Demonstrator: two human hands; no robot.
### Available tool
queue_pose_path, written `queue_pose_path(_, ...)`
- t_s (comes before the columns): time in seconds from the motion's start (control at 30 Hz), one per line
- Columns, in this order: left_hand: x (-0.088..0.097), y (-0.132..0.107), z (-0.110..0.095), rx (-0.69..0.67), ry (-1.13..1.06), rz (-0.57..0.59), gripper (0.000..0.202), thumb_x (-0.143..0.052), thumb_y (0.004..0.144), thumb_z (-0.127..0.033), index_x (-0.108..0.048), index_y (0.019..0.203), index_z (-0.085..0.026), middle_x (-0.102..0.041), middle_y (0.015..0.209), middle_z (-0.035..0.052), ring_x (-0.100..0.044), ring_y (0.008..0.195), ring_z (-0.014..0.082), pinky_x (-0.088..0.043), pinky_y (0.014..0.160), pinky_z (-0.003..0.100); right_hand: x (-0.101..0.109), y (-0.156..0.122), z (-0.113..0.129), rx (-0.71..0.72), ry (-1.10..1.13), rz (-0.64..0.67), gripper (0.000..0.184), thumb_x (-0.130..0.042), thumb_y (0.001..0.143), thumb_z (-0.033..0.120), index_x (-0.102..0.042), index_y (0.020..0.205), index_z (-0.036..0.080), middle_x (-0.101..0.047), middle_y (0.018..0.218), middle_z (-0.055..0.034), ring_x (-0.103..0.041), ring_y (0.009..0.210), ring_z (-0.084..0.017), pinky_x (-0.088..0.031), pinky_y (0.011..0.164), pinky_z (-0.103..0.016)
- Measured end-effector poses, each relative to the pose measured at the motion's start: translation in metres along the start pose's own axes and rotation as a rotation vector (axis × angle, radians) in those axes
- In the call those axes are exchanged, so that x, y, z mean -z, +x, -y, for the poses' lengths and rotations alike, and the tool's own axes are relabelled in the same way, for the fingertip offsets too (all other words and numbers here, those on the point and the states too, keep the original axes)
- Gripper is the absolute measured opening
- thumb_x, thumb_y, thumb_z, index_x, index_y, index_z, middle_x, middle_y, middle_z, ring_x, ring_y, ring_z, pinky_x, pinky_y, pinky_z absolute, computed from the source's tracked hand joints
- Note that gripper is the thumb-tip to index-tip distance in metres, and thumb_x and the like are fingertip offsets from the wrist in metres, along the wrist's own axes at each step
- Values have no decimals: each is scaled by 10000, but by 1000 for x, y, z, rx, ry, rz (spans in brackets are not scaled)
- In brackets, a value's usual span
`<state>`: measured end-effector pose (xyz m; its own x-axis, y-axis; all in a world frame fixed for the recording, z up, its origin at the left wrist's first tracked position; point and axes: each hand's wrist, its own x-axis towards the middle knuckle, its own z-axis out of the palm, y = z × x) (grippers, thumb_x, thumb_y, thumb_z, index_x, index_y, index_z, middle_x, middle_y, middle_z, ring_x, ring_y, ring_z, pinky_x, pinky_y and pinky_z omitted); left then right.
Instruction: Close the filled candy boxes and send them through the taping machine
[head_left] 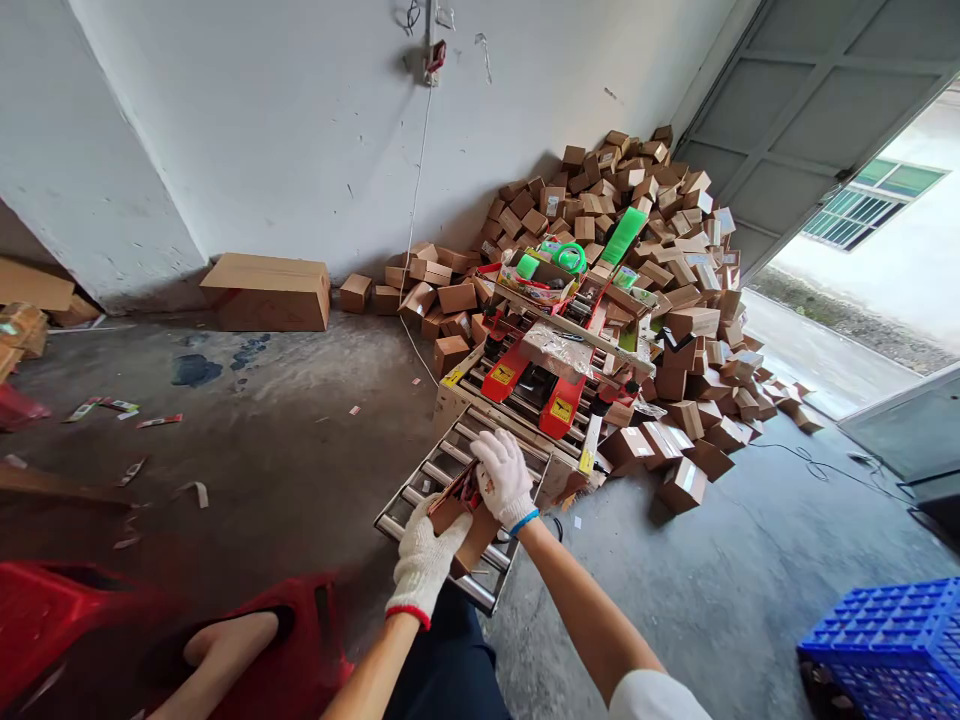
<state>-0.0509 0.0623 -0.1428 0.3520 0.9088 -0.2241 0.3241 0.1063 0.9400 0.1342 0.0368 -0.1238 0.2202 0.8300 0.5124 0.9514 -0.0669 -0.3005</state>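
Observation:
A small open cardboard box [474, 545] rests tilted on the roller conveyor [480, 592] in front of me, with dark reddish contents partly visible inside. My left hand [429, 555], in a white knit glove with a red cuff, grips the box's near left side, thumb across its wall. My right hand [505, 478], gloved in white with a blue cuff, is curled over the box's far right edge, its fingertips at the opening. Just beyond stands a red carton-sealing machine [531, 385] with a taped box [556, 348] in it.
Behind the machine a large heap of cardboard boxes [679, 290] leans toward the wall. A bigger carton [266, 292] sits by the wall on the left. At lower right is a blue crate [885, 630]. Another person's arm [225, 650] shows beside red plastic [300, 625] at lower left.

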Motion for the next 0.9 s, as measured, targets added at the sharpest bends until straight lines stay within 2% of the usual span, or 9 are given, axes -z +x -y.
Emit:
queue_pose_path(0.13, 7, 2, 4, -12, 102, 4, 730, -757, 739, -520, -563, 1341, -156, -639, 1344, 159, -609, 1262, 324, -444, 1107, 428, 18, -36, -9, 68, 48, 93, 456, -473, 985, 334, -555, 1420, 223, -529, 1508, -93, -338, 1500, -297, -238, 1256, -587)
queue_pose_path(0.23, 10, -6, 6, -50, 88, 92, 940, -786, 673, -593, -489, 1434, -127, -569, 1435, 188, -561, 1318, 342, -424, 1123, 429, 31, -55, -24, 80, -5, 212, 478, -474, 1002, 370, -534, 1456, 232, -531, 1521, -91, -375, 1485, -313, -161, 1258, -644)
queue_pose_path(0.3, 9, -15, 6, -17, 51, 141, 873, -695, 755, -652, -486, 1441, -154, -572, 1439, 171, -570, 1310, 324, -433, 1103, 412, 35, -55, -27, 53, -30, 273, 453, -458, 1014, 343, -550, 1445, 238, -528, 1526, -93, -383, 1483, -307, -150, 1251, -663)
queue_pose_path(0.37, 6, -25, 5, 52, 54, 147, 708, -576, 858, -647, -529, 1389, -182, -618, 1387, 150, -612, 1252, 302, -452, 1065, 398, 35, -50, -18, -2, -57, 298, 432, -451, 1019, 327, -573, 1425, 248, -517, 1536, -90, -353, 1501, -313, -132, 1242, -684)
queue_pose_path(0.43, 4, -33, 3, 101, 97, 148, 618, -557, 881, -619, -565, 1327, -191, -669, 1304, 137, -649, 1179, 295, -470, 1021, 389, 32, -51, 2, -54, -89, 322, 484, -493, 999, 387, -544, 1459, 245, -431, 1596, -111, -268, 1533, -363, -114, 1217, -726)
queue_pose_path(0.57, 4, -40, 2, 112, 121, 142, 576, -585, 878, -558, -577, 1332, -203, -663, 1326, 126, -633, 1199, 299, -458, 1034, 389, 30, -90, 46, -24, -103, 478, 871, -635, 862, 561, -339, 1595, 194, -191, 1684, -177, -143, 1546, -462, -114, 1168, -784)
queue_pose_path(0.67, 8, -38, 6, 86, -30, 162, 515, -559, 899, -547, -631, 1275, -204, -668, 1335, 108, -622, 1224, 276, -451, 1070, 368, 30, -115, 61, -49, -149, 511, 816, -615, 892, 457, -330, 1597, 160, -232, 1672, -183, -179, 1548, -423, -126, 1205, -721)
queue_pose_path(0.77, 16, -36, 21, 101, -170, 114, 457, -552, 909, -553, -699, 1171, -210, -703, 1286, 86, -617, 1239, 264, -438, 1107, 359, 20, -98, 48, -77, -226, 471, 670, -546, 943, 333, -384, 1570, 163, -298, 1654, -169, -229, 1538, -390, -105, 1218, -690)
queue_pose_path(0.9, 40, -43, 50, 242, -285, 15, 507, -687, 836, -569, -717, 1175, -193, -703, 1298, 109, -617, 1270, 278, -421, 1150, 392, 3, -8, -19, -202, -357, 428, 624, -466, 986, 360, -377, 1559, 129, -311, 1645, -188, -236, 1523, -385, -118, 1180, -722)
